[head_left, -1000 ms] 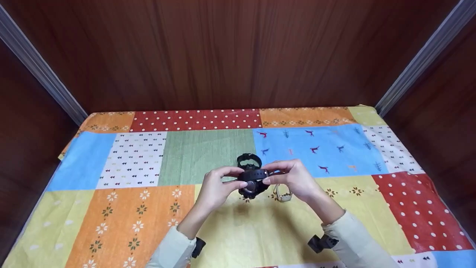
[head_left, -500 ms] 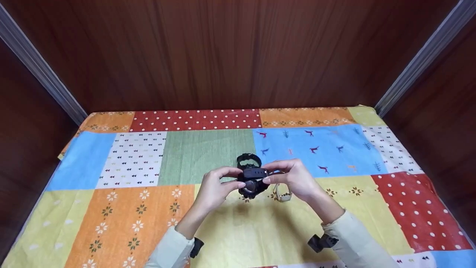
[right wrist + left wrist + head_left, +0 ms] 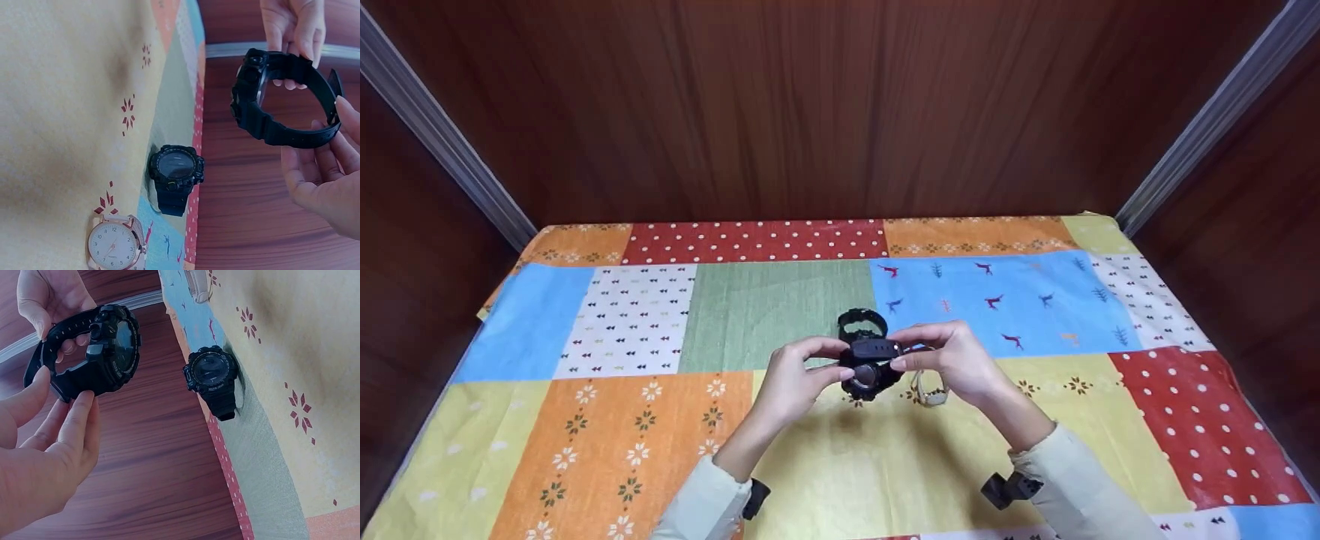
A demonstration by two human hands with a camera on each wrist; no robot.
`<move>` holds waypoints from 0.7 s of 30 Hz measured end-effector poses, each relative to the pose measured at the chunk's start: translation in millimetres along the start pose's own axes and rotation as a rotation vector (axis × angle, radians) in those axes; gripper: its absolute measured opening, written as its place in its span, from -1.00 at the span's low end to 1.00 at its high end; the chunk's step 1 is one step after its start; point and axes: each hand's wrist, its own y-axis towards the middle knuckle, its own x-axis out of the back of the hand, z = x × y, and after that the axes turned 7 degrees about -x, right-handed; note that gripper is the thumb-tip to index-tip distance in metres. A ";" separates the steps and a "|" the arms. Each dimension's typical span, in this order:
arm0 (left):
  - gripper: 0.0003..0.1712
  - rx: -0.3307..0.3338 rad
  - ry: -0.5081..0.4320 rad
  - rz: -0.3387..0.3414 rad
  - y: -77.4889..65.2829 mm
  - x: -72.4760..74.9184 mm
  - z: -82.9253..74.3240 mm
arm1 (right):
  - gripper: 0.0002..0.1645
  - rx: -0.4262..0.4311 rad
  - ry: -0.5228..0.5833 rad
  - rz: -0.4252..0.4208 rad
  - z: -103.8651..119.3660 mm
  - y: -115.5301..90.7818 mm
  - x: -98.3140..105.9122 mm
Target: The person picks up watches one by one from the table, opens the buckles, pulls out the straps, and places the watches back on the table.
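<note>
Your L hand (image 3: 789,379) and R hand (image 3: 962,366) both pinch the strap (image 3: 874,350) of the black watch (image 3: 115,360), just below ctr of the head pic; it's prob. light, bendy at the strap, w/ hard case, so hold strap sides.

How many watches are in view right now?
3: one black watch held between the left hand and right hand, a second black watch on the tablecloth beyond them, and a white-faced watch near the right hand.
</note>
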 end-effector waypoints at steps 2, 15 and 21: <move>-0.73 -0.002 0.008 0.000 0.0 0.1 0.5 | -0.57 -0.001 0.004 0.003 -0.3 0.6 -0.1; -0.63 0.042 -0.066 0.009 -1.5 0.1 -0.9 | -0.58 -0.011 0.001 -0.001 0.6 0.8 -1.4; -0.65 0.035 -0.015 -0.005 -0.6 -0.6 -1.4 | -0.57 -0.025 -0.001 -0.007 0.3 1.2 -1.9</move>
